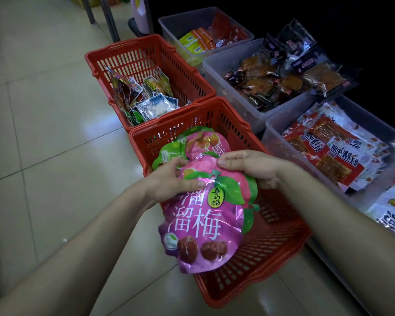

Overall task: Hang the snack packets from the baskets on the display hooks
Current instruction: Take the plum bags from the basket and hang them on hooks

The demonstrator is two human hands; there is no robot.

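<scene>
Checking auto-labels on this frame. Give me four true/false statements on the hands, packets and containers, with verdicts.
1. The left hand and the right hand both grip the pink plum packets. True.
2. The far red basket holds small packets. True.
3. The pink plum packets are held over the far red basket. False: they are over the near red basket.
4. The clear bins to the right of the baskets are empty. False: they hold snack packets.
</scene>
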